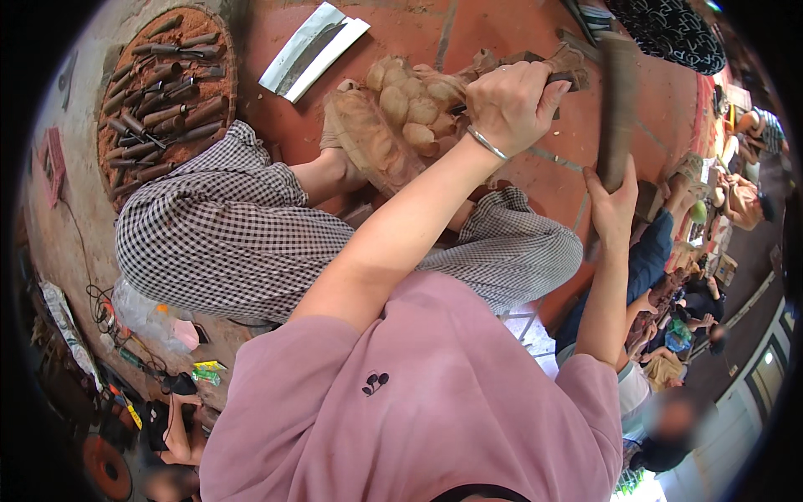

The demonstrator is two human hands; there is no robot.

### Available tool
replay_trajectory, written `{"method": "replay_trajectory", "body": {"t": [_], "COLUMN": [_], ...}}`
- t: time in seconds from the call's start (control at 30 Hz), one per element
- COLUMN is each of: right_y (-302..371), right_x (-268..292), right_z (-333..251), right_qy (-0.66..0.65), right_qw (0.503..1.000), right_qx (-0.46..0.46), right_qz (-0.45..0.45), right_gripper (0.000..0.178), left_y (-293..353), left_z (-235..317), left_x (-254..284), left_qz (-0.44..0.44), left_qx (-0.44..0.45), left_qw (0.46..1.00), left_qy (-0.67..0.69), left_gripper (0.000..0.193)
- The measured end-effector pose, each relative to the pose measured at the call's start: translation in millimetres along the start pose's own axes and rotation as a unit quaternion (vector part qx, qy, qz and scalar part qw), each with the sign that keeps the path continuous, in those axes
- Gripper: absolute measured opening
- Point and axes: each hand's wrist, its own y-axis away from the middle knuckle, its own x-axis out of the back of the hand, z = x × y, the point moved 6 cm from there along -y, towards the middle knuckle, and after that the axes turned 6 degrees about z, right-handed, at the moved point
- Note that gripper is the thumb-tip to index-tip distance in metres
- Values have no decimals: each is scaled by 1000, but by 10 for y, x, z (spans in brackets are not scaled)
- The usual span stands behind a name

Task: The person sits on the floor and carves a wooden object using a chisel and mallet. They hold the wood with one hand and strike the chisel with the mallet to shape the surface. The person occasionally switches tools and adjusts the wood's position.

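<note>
A pale brown wood carving (410,105) with rounded, fruit-like lumps lies on the floor beyond my crossed legs, by my bare foot. My left hand (512,105), with a metal bangle at the wrist, is closed around a chisel (562,79) above the carving's right part. The chisel's dark end sticks out past my thumb; its tip is mostly hidden by the hand and the carving. To the right, my right hand (613,199) grips the lower part of a long brown wooden mallet (616,109). The mallet stands upright in view, apart from the chisel and slightly blurred.
At the far left is a round tray (109,157) with wood dust and several carving chisels (167,117). A dark flat stone (311,60) lies on a white sheet on the red tile floor (401,25). Other people sit close at the right; cords and a plastic bag (146,305) lie left.
</note>
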Motion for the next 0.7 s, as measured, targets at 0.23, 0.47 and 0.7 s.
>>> {"method": "replay_trajectory", "body": {"t": [0.23, 0.47, 0.7], "right_y": [-49, -26, 88], "right_x": [50, 69, 34], "right_z": [-161, -231, -240], "right_qy": [11, 58, 54], "right_qw": [998, 997, 998], "right_qx": [55, 53, -8], "right_qz": [10, -13, -39], "right_gripper": [36, 46, 56], "left_y": [-17, -19, -27], "left_z": [-25, -20, -23], "left_x": [45, 104, 165], "left_qz": [25, 26, 31], "left_qx": [-6, 12, 44], "left_qw": [999, 999, 997], "left_qy": [23, 27, 61], "left_gripper": [32, 31, 26]}}
